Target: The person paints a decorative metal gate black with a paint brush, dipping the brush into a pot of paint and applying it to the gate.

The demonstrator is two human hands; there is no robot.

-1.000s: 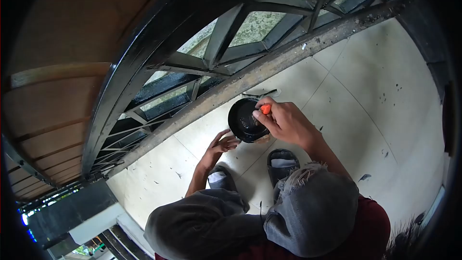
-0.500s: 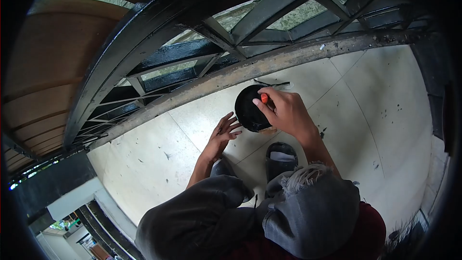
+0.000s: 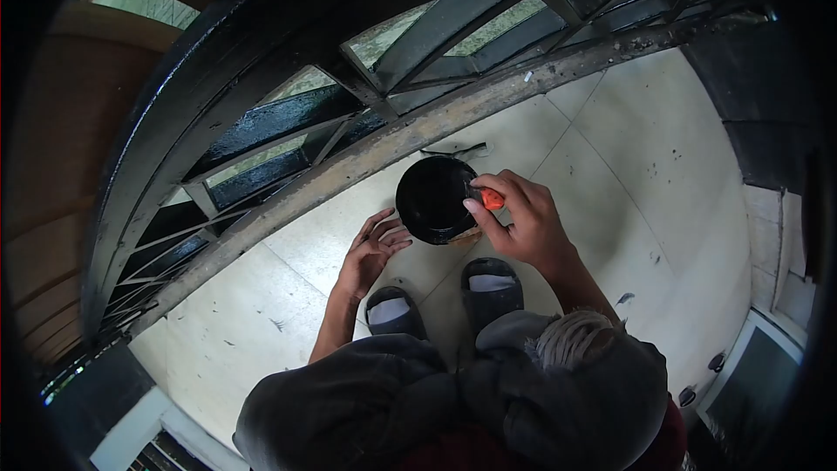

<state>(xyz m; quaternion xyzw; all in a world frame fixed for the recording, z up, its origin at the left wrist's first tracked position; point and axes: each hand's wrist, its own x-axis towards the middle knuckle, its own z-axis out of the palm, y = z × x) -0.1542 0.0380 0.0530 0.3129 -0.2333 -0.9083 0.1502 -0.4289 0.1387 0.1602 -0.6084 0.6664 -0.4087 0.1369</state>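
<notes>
Paint tin (image 3: 433, 199): round, black inside, open top, on the tiled floor (image 3: 610, 174) at about 12 o'clock from the slippers, close to the rusty bottom rail of the gate (image 3: 418, 135).
Brush handle (image 3: 493, 200): orange stub showing at the tin's 3 o'clock rim; bristles hidden, can't tell if they are in the paint.
Right hand (image 3: 521, 225): fingers pinched shut on the orange handle, thumb on the near side, hand over the tin's right edge.
Left hand (image 3: 368, 249): at the tin's 8 o'clock, fingers spread and relaxed, holding nothing; fingertips near the tin wall, contact not clear.
Under the tin: a small brownish piece peeks out at 5 o'clock, maybe a scrap of card or wood.
Feet: two dark slippers (image 3: 493, 283) just at 6 o'clock of the tin; grey trouser knees below them.
Handling, my read: tin is stiff metal, likely bottom-heavy with liquid, wet rim probably slick and messy. Grip the outer wall low down, keep it level. Brush is light, pinch hold on the handle is enough.
</notes>
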